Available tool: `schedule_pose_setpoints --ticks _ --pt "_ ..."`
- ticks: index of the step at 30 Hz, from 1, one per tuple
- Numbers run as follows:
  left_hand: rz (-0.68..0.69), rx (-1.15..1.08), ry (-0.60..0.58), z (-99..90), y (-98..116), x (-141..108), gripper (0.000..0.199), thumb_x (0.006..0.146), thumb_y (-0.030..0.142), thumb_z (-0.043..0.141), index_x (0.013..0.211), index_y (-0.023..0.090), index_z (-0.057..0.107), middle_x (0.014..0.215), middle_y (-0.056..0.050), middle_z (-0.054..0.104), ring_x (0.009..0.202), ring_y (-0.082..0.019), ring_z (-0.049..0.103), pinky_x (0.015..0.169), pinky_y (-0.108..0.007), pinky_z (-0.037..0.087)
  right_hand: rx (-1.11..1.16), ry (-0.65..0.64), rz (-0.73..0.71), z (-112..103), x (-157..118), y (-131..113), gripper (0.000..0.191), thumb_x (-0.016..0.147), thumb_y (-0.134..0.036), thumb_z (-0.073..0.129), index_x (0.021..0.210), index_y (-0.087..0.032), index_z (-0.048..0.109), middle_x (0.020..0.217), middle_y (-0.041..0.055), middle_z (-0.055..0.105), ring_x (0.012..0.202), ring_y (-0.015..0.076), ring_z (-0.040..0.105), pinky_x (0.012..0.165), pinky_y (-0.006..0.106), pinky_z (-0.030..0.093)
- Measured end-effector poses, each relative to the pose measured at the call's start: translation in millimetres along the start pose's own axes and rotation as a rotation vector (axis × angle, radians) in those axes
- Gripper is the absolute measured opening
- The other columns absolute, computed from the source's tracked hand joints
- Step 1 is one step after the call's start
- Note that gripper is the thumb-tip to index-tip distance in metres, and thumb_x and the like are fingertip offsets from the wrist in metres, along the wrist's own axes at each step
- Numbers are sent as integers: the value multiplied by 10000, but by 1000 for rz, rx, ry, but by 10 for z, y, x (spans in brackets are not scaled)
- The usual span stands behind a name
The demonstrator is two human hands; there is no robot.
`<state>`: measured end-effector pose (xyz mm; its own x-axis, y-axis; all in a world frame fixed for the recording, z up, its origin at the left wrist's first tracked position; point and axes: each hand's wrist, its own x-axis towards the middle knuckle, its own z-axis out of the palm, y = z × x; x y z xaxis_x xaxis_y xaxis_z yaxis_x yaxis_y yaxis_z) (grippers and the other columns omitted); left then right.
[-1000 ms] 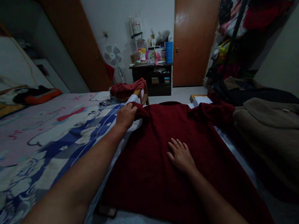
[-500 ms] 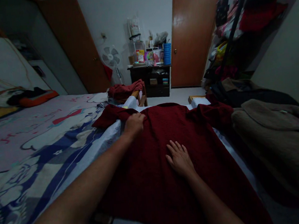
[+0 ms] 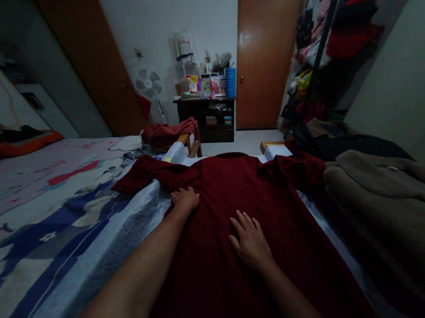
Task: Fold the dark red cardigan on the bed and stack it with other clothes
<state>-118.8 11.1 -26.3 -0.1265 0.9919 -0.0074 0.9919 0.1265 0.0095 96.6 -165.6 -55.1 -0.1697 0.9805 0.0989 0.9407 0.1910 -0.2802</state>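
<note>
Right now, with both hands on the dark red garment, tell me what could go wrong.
The spread right hand could drag creases into the garment. The sleeve beyond the left hand reaches over the patterned bedding and might catch there. The other sleeve, bunched beside the brown coat, may stay wrinkled.

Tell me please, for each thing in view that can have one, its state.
Dark red garment: spread out, slightly wrinkled.
Left hand: palm down on the garment, grip unclear.
Right hand: open, laid flat on the garment.
Brown coat: lying, loosely heaped.
Reddish cloth: crumpled.
Fan: upright, blades apparently still.
Door beside the cabinet: shut.
</note>
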Motion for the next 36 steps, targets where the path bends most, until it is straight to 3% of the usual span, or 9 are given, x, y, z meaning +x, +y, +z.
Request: schedule_pose_setpoints --ticks 3,9,12,16,20,25,30,33,36 --pt "63 -20 68 -62 183 35 374 873 292 440 1134 126 649 1117 -250 659 1103 -366 597 948 -534 377 9 -33 39 -46 15 -16 578 938 -473 403 1465 -236 383 1576 67 250 1446 250 230 1170 434 163" --pt "318 -172 151 211 467 19 529 936 340 380 1435 166 383 1506 -143 390 1396 -245 340 1117 -385 280 99 -109 67 -394 381 73 449 956 -444 358 1267 -217 589 1300 108 604 1178 243 554 970 355 409" --pt "260 -260 149 390 480 44 678 922 487 414 1496 166 252 1556 -167 286 1428 -289 277 1138 -449 245 63 -12 101 -406 683 256 468 953 -376 370 1323 -150 544 1418 127 505 1314 250 437 1068 366 324" --pt "218 -369 155 430 427 117 700 955 524 295 1515 124 170 1561 -179 267 1441 -247 259 1146 -433 244 -4 -73 165 -236 1018 605 565 957 -403 370 1452 -130 392 1550 96 313 1439 251 237 1152 425 190" --pt "107 -349 107 378 397 136 616 979 457 217 1477 106 305 1523 -155 361 1420 -249 305 1146 -423 254 -56 -85 207 -159 1239 943 577 973 -455 328 1475 -172 358 1575 54 260 1453 238 196 1159 414 165" --pt "-28 -127 108 362 406 51 576 948 454 327 1440 166 409 1547 -171 305 1430 -305 267 1143 -452 230 -95 -20 323 -226 1426 1241 586 961 -465 371 1473 -181 368 1570 96 269 1440 286 216 1139 428 197" --pt "-127 -110 1 134 517 127 512 888 396 441 1337 164 521 1465 -214 419 1350 -360 391 1050 -474 354 72 37 350 -381 1663 1400 445 930 -352 438 1287 -131 585 1342 164 565 1242 266 515 1028 346 359" --pt "-96 -167 30 -6 697 269 439 864 311 449 1239 121 576 1386 -211 505 1296 -336 455 1012 -450 406 117 88 348 -452 1867 1416 371 933 -243 382 1172 -152 651 1189 118 667 1117 205 603 967 271 400" --pt "-8 -231 119 43 881 407 520 883 320 422 1353 103 474 1492 -175 396 1387 -298 340 1084 -431 351 145 146 349 -479 2078 1416 383 898 -178 409 1224 -159 611 1220 79 655 1127 165 596 961 212 398"
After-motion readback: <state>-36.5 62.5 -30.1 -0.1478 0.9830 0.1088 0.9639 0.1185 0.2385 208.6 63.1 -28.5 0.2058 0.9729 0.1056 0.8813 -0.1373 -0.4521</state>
